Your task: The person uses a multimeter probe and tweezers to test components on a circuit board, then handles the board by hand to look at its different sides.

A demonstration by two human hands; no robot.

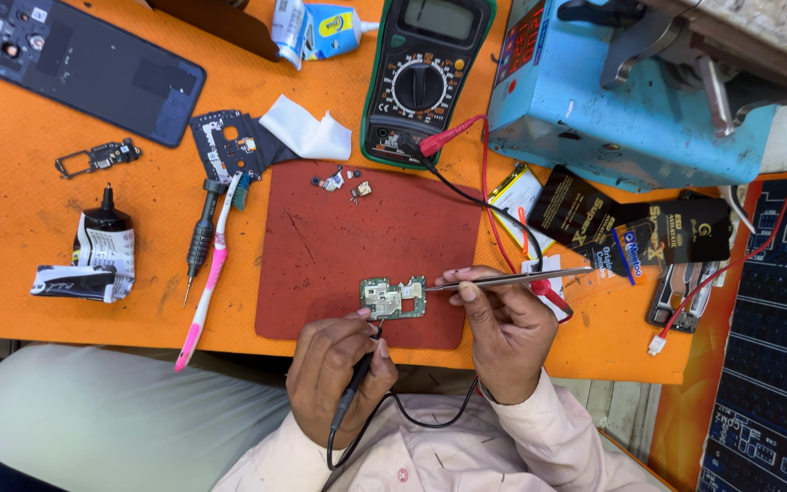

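Observation:
A small green circuit board (pixel 394 298) lies at the near edge of a dark red mat (pixel 339 237). My left hand (pixel 334 369) grips a black meter probe (pixel 357 378), its tip touching the board's near left side. My right hand (pixel 505 333) holds metal tweezers (pixel 512 279) lying flat, with one end close to the board's right edge. A red probe (pixel 550 293) lies under the right hand's fingers; I cannot tell whether the hand grips it. Red and black leads run up to a digital multimeter (pixel 423 77).
The orange tabletop (pixel 29 200) carries a dark phone back (pixel 84 59), a screwdriver (pixel 200 239), a pink toothbrush (pixel 204 287), a small black bottle (pixel 102 246), loose phone parts and glue tubes (pixel 316 27). A blue machine (pixel 621 100) stands at the back right, with black packets (pixel 630 228) beside it.

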